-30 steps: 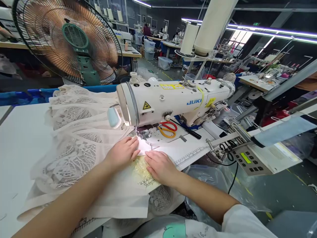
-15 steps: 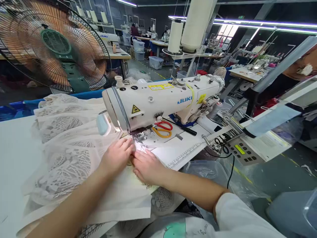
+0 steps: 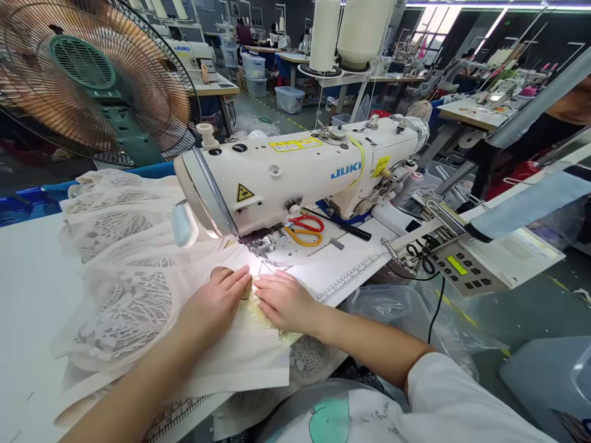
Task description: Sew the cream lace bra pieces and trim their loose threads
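Pale lace fabric (image 3: pixel 133 307) is spread over the sewing machine table, its front edge hanging toward me. My left hand (image 3: pixel 216 301) has its fingers together on the fabric just in front of the needle area, index finger and thumb closed on the cloth. My right hand (image 3: pixel 289 303) lies beside it, fingers stretched flat on the cloth and thumb apart. A yellowish lace piece (image 3: pixel 255 312) shows between the hands. The white sewing machine (image 3: pixel 277 178) stands behind them, its presser foot (image 3: pixel 262 247) lit just ahead of my fingertips.
Red-and-orange-handled scissors (image 3: pixel 305 237) and a black-handled screwdriver (image 3: pixel 353 231) lie under the machine arm. A control panel (image 3: pixel 466 271) sits at right. A large fan (image 3: pixel 115 92) stands at the left rear. Thread cones (image 3: pixel 323 40) rise behind. A clear plastic bin (image 3: pixel 388 304) is below the table edge.
Both hands have drawn slightly back from the needle area, and a gap has opened between them, uncovering the yellowish lace. The head view has tilted downward.
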Demonstrator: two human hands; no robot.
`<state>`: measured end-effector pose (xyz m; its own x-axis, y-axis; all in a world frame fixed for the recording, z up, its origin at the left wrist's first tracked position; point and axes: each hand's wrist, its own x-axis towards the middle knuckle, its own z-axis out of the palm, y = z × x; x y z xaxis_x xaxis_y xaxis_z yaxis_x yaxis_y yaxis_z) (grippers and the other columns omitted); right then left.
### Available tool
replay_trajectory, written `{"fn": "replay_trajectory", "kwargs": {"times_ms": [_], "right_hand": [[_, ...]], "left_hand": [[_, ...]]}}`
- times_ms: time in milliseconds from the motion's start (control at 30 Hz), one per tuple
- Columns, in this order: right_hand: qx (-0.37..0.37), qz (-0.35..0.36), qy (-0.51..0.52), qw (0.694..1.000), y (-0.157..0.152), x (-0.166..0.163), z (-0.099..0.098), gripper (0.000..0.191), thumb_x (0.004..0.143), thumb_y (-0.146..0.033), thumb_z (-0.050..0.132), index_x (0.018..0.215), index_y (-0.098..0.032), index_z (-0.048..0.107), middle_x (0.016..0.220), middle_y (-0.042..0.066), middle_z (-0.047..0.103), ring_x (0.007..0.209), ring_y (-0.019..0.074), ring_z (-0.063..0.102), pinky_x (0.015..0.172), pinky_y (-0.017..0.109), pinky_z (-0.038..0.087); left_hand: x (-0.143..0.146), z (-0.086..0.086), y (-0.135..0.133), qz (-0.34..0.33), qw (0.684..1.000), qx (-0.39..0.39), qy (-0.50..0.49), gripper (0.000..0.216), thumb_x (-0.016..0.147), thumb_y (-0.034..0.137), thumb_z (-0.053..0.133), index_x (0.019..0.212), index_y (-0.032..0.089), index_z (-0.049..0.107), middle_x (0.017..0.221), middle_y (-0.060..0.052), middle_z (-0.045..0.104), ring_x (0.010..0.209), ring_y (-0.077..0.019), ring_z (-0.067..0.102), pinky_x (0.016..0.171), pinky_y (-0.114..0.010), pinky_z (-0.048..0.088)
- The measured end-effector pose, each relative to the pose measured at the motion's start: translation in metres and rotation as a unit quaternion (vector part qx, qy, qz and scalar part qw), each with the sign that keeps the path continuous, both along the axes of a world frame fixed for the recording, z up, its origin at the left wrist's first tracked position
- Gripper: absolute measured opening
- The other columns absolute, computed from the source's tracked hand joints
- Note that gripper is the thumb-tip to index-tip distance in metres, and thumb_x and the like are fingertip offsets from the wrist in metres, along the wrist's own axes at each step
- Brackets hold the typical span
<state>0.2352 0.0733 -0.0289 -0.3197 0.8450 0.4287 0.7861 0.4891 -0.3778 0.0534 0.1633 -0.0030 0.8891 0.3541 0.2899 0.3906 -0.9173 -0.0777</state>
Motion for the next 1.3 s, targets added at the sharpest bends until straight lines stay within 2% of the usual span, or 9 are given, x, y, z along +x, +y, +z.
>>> {"fn": "replay_trajectory", "kwargs": {"times_ms": [167, 400, 733, 833, 900, 1000, 1133, 1200, 1300], "right_hand": [[-0.006, -0.006, 0.013, 1.0, 0.002, 0.0, -0.003, 0.022, 0.085, -0.023, 0.049, 0.096, -0.015, 0.066, 0.115, 0.01, 0.067, 0.114, 0.0229, 0.058, 0.1, 0.041, 0.041], [-0.013, -0.007, 0.028, 1.0, 0.002, 0.0, -0.001, 0.02, 0.084, -0.022, 0.05, 0.093, -0.015, 0.066, 0.113, 0.01, 0.068, 0.113, 0.0227, 0.059, 0.099, 0.041, 0.041], [0.002, -0.002, 0.031, 1.0, 0.004, -0.002, 0.0, 0.017, 0.084, -0.022, 0.051, 0.091, -0.017, 0.065, 0.11, 0.009, 0.069, 0.11, 0.0218, 0.059, 0.096, 0.039, 0.041], [0.004, 0.025, 0.002, 1.0, -0.003, -0.004, 0.008, 0.019, 0.086, -0.029, 0.053, 0.092, -0.017, 0.065, 0.101, 0.009, 0.069, 0.095, 0.0206, 0.061, 0.084, 0.036, 0.045], [-0.021, 0.079, -0.054, 0.995, -0.013, -0.006, 0.016, 0.027, 0.085, -0.041, 0.056, 0.091, -0.017, 0.065, 0.092, 0.008, 0.068, 0.084, 0.0198, 0.06, 0.073, 0.033, 0.046], [-0.055, 0.139, -0.146, 0.978, -0.033, -0.008, 0.026, 0.04, 0.077, -0.052, 0.064, 0.097, -0.017, 0.062, 0.093, 0.008, 0.064, 0.081, 0.0211, 0.057, 0.066, 0.033, 0.046], [-0.032, 0.112, -0.178, 0.977, -0.055, -0.005, 0.029, 0.018, 0.085, -0.022, 0.058, 0.1, -0.013, 0.06, 0.105, 0.011, 0.063, 0.088, 0.0204, 0.056, 0.072, 0.034, 0.048], [-0.007, 0.129, -0.164, 0.978, -0.059, -0.002, 0.023, 0.013, 0.086, -0.014, 0.053, 0.094, -0.012, 0.062, 0.107, 0.011, 0.065, 0.089, 0.0188, 0.057, 0.077, 0.032, 0.048], [0.011, 0.158, -0.134, 0.978, -0.056, 0.003, 0.013, 0.012, 0.087, -0.014, 0.052, 0.092, -0.013, 0.063, 0.106, 0.01, 0.068, 0.092, 0.0172, 0.059, 0.081, 0.029, 0.049]], "left_hand": [[-0.004, -0.004, 0.014, 0.023, 0.998, -0.06, -0.013, 0.043, 0.092, 0.025, 0.028, 0.111, 0.012, 0.065, 0.122, -0.011, 0.064, 0.101, -0.0232, 0.062, 0.084, -0.037, 0.054], [-0.004, 0.001, 0.037, 0.057, 0.995, -0.078, 0.005, 0.051, 0.092, 0.032, 0.024, 0.106, 0.01, 0.067, 0.119, -0.014, 0.066, 0.105, -0.0265, 0.061, 0.086, -0.039, 0.054], [-0.002, 0.0, 0.055, 0.086, 0.993, -0.074, 0.009, 0.051, 0.09, 0.038, 0.023, 0.105, 0.017, 0.067, 0.12, -0.011, 0.065, 0.11, -0.0254, 0.06, 0.092, -0.038, 0.051], [0.001, 0.0, 0.057, 0.091, 0.993, -0.069, 0.013, 0.052, 0.089, 0.038, 0.022, 0.103, 0.015, 0.067, 0.119, -0.012, 0.066, 0.109, -0.0264, 0.06, 0.093, -0.04, 0.051], [0.002, 0.002, 0.057, 0.095, 0.993, -0.065, 0.018, 0.051, 0.089, 0.037, 0.023, 0.102, 0.014, 0.067, 0.119, -0.013, 0.066, 0.108, -0.0269, 0.06, 0.093, -0.041, 0.05], [-0.002, 0.007, 0.051, 0.108, 0.992, -0.058, 0.027, 0.046, 0.087, 0.032, 0.027, 0.103, 0.015, 0.067, 0.122, -0.013, 0.064, 0.11, -0.0273, 0.059, 0.094, -0.042, 0.05], [-0.029, 0.018, 0.022, 0.166, 0.985, -0.031, 0.043, 0.045, 0.083, 0.024, 0.031, 0.114, 0.011, 0.061, 0.128, -0.018, 0.058, 0.11, -0.0326, 0.057, 0.089, -0.048, 0.05], [-0.048, 0.024, 0.001, 0.219, 0.974, -0.003, 0.06, 0.047, 0.083, 0.024, 0.03, 0.116, 0.009, 0.06, 0.12, -0.022, 0.061, 0.105, -0.0363, 0.058, 0.082, -0.052, 0.051], [-0.073, 0.032, -0.026, 0.286, 0.952, 0.02, 0.107, 0.046, 0.082, 0.021, 0.028, 0.106, 0.009, 0.065, 0.097, -0.023, 0.066, 0.085, -0.0381, 0.062, 0.066, -0.053, 0.051]]}}
